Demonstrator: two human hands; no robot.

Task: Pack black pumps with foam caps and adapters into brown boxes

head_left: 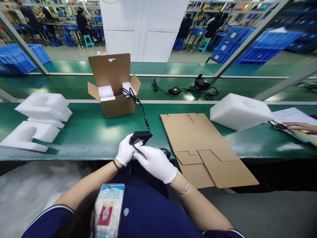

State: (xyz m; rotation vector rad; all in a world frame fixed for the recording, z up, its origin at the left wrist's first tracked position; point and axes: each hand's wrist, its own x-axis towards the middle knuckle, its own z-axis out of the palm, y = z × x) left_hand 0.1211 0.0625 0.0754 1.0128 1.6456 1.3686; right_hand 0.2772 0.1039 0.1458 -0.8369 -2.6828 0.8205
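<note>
Holding the small black power adapter [140, 137] clamped in both white-gloved hands, left hand [125, 150] and right hand [156, 162], its black cord [138, 105] should be kept slack.

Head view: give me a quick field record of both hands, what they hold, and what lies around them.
left hand: white-gloved left hand on the black adapter, at the near edge of the green bench
right hand: white-gloved right hand pinching the black cable beside the adapter
cable: runs up into the open carton, which holds white foam
right of hands: flat cardboard blank, foam block
left of hands: stacked foam pieces
far right: another person's hand on papers
</note>
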